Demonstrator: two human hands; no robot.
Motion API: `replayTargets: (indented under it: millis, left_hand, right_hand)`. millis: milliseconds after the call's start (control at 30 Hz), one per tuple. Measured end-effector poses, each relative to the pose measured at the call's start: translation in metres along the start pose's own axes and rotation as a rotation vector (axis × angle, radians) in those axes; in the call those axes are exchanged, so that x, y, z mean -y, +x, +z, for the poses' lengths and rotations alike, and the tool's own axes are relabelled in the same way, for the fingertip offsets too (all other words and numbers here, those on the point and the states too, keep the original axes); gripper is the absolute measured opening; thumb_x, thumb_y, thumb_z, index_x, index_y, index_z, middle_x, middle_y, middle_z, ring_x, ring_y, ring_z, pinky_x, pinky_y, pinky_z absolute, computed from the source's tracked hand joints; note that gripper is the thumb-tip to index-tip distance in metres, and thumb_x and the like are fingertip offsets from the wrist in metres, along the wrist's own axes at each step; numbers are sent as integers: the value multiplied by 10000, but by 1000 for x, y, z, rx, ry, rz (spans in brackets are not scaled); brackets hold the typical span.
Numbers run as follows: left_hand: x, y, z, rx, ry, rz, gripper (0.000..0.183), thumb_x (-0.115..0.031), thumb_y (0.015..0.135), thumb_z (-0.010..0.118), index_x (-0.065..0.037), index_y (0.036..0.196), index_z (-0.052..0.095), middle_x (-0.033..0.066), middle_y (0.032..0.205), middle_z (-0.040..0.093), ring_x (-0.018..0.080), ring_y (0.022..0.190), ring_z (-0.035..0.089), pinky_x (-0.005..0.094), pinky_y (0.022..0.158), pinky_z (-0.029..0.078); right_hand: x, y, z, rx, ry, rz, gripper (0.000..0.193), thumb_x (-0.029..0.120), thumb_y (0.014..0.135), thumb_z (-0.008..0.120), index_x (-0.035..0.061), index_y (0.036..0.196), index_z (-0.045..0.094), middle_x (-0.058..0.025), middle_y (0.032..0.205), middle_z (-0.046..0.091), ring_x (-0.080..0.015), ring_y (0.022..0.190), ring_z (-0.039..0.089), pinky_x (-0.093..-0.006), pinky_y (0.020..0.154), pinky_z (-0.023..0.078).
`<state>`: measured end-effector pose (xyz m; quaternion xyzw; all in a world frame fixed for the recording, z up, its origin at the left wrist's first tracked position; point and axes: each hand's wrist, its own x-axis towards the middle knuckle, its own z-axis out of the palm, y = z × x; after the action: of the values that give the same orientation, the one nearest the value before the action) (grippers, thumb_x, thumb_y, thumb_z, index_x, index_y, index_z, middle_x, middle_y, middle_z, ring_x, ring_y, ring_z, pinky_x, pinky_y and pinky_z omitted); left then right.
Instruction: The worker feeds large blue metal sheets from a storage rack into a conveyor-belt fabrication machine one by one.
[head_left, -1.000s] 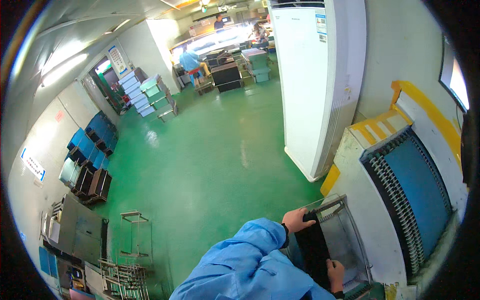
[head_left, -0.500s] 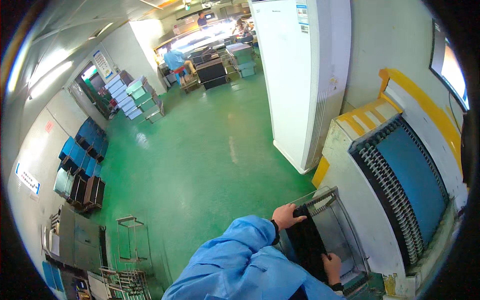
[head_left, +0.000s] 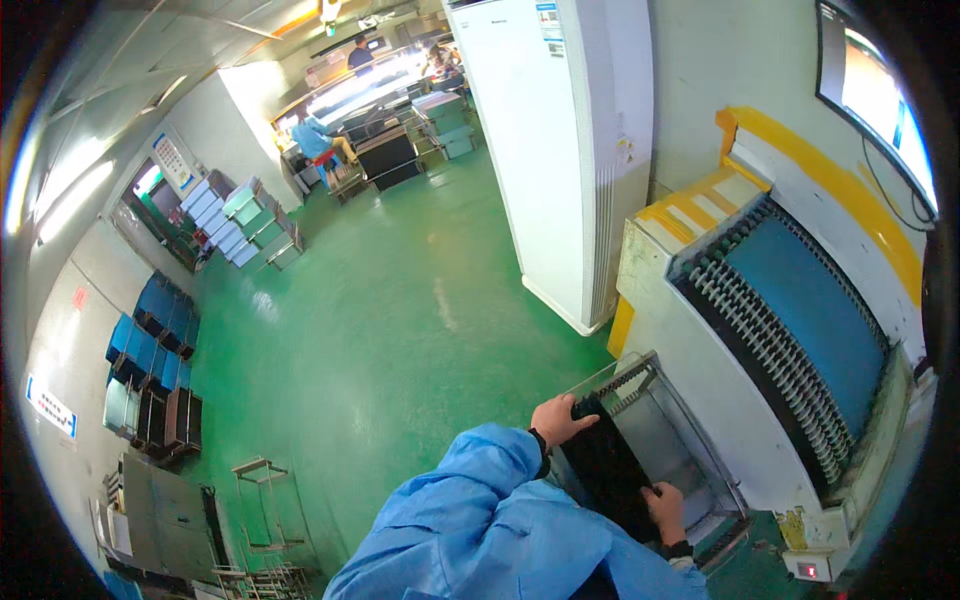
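Note:
A black slab-like stack (head_left: pixel 612 472), its separate layers too dark to make out, lies tilted in a metal rack (head_left: pixel 682 432) on the floor at the lower right. My left hand (head_left: pixel 564 419) grips the far end of the stack, fingers closed over its edge. Around the near end, my right hand (head_left: pixel 664 510) is closed, thumb on top and fingers partly hidden. Both arms wear blue sleeves with dark wristbands. Grey sheet-like surface shows in the rack beside the stack.
A machine with a roller conveyor (head_left: pixel 775 370) stands right of the rack, a screen (head_left: pixel 880 100) above it. A tall white cabinet unit (head_left: pixel 540 150) rises ahead. Stacked bins (head_left: pixel 255 220) and wire racks (head_left: pixel 265 510) stand left. A person in blue (head_left: pixel 315 135) sits far off.
The view has swung slightly right, so the surroundings sit further left. Both hands keep their grip on the black stack, which has hardly moved in the rack.

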<state>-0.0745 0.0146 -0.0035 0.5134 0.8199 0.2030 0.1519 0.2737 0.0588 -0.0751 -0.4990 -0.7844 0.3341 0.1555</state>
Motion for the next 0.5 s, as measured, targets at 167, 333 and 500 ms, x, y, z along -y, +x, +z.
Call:
replayTargets:
  millis: [167, 333, 500]
  left_hand:
    - [2, -2, 1, -49, -12, 51, 697, -681, 821, 594, 0, 967, 615, 210, 980, 650, 390, 925, 630, 472, 779, 508]
    - [6, -3, 7, -84, -26, 37, 635, -644, 856, 577, -15, 931, 609, 199, 902, 655, 391, 877, 637, 482, 743, 504]
    - [10, -4, 6, -65, -41, 38, 585, -614, 864, 590, -30, 894, 613, 195, 861, 663, 396, 825, 645, 487, 707, 504]
  right_hand:
    - [16, -5, -11, 54, 27, 35, 352, 322, 774, 727, -15, 869, 698, -237, 807, 664, -418, 772, 643, -460, 686, 490]
    - [25, -12, -10, 25, -68, -3, 318, 308, 792, 700, -6, 843, 694, -238, 831, 658, -429, 810, 636, -490, 700, 483]
    - [29, -12, -7, 63, -284, -45, 273, 284, 824, 660, 14, 826, 696, -227, 828, 659, -431, 820, 628, -526, 734, 487]
